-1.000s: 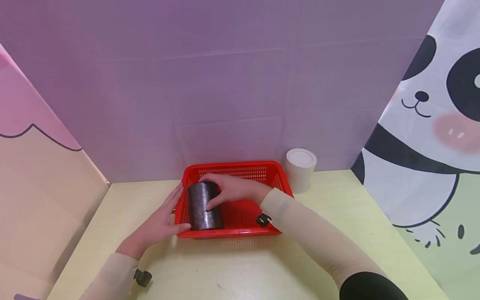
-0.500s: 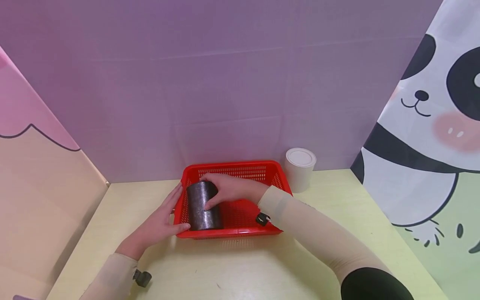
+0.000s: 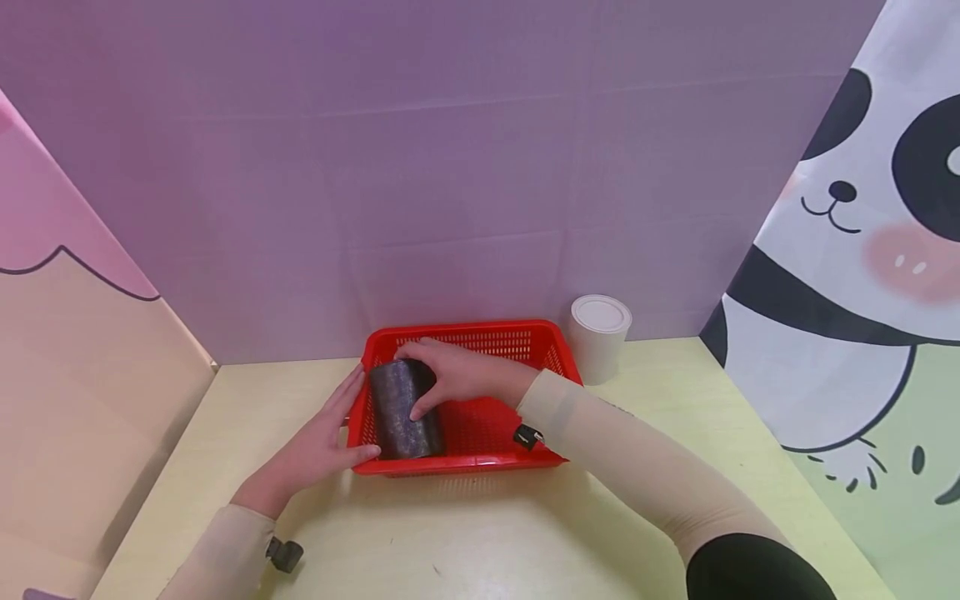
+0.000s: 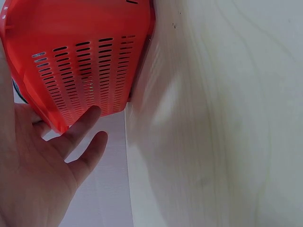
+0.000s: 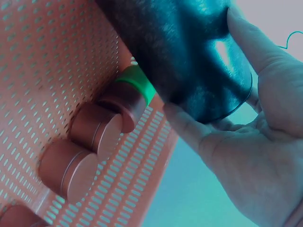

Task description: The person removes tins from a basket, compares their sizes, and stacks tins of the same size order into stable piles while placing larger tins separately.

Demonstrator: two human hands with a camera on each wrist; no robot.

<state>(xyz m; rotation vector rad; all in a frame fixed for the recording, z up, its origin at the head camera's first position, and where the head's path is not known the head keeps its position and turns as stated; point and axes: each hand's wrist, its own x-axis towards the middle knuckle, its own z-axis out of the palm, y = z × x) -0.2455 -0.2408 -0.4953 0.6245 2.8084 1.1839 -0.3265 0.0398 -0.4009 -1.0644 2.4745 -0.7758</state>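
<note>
A dark, mottled cylindrical canister [image 3: 405, 417] stands in the left end of the red plastic basket [image 3: 480, 462], its top leaning slightly to the left. My right hand [image 3: 461, 372] grips its upper right side, thumb in front and fingers around the back. Thumb and fingers also show around the dark canister [image 5: 194, 52] in the right wrist view. At the basket's left end, my left hand [image 3: 318, 446] rests with fairly straight fingers, the thumb at the front corner of the rim. Those fingers lie beside the slotted basket wall [image 4: 85, 61] in the left wrist view; part of the hand is cut off.
Several small round lidded containers [image 5: 68, 170] lie along the basket wall in the right wrist view, one green item [image 5: 135, 80] among them. A white lidded can [image 3: 600, 342] stands right of the basket on the pale wooden table [image 3: 450, 542]. A purple backdrop [image 3: 450, 167] rises behind.
The dark canister's top has tipped a little to the left, and its bright highlight has given way to a mottled surface. My right hand shifts slightly with it; the left hand stays put.
</note>
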